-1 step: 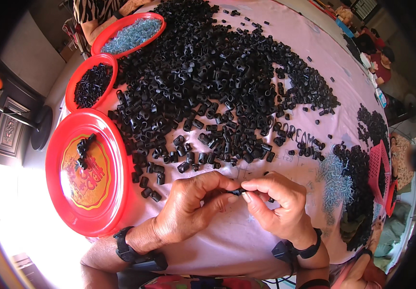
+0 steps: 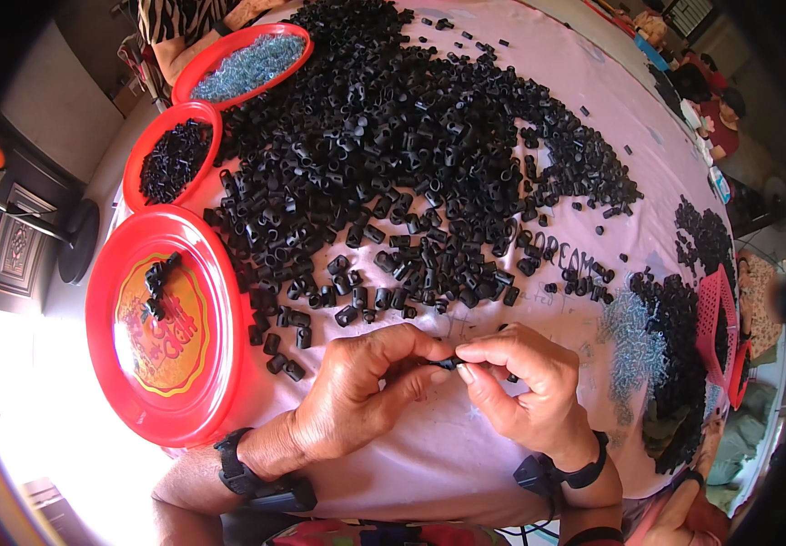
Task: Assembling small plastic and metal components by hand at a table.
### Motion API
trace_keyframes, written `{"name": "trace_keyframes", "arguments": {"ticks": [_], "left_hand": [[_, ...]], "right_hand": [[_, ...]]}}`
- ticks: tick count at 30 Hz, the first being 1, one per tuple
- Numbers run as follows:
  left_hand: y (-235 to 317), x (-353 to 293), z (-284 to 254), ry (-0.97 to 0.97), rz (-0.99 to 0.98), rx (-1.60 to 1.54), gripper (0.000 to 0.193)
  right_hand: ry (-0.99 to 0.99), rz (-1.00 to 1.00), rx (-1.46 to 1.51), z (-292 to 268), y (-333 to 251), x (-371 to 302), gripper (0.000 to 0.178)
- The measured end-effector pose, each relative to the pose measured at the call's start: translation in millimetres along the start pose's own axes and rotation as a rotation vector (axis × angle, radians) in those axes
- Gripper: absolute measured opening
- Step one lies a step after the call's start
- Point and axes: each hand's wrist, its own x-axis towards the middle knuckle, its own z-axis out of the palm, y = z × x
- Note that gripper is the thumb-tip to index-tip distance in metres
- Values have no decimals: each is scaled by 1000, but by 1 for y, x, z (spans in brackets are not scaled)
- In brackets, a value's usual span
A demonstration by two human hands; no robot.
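My left hand [image 2: 366, 387] and my right hand [image 2: 531, 387] meet over the near part of the table, fingertips almost touching. Between them is a small black plastic part [image 2: 450, 362], pinched by thumb and forefinger on each side and mostly covered by the fingers. Another bit of black plastic [image 2: 512, 377] shows beside the right fingers; whether it is held I cannot tell. Just beyond my hands spreads a big heap of short black tubular fittings [image 2: 366, 155], with loose ones scattered along its near edge.
At left stand a large red plate [image 2: 106, 364] carrying a few black pieces, a smaller red dish [image 2: 133, 173] of thin black parts and a red tray [image 2: 186, 84] of silvery springs. Springs [image 2: 634, 346] and black parts lie right. Another person's hand [image 2: 684, 510] is lower right.
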Motion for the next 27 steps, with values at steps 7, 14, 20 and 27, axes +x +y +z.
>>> {"name": "trace_keyframes", "arguments": {"ticks": [7, 14, 20, 27], "left_hand": [[-3, -5, 4, 40, 80, 76, 21], [-3, -7, 9, 58, 164, 196, 21], [-7, -9, 13, 73, 136, 150, 22], [1, -4, 18, 85, -35, 10, 19]], "right_hand": [[7, -122, 16, 2, 3, 1, 26], [-5, -141, -19, 3, 3, 0, 25], [4, -120, -11, 4, 1, -1, 23], [50, -85, -43, 7, 2, -1, 25]]}}
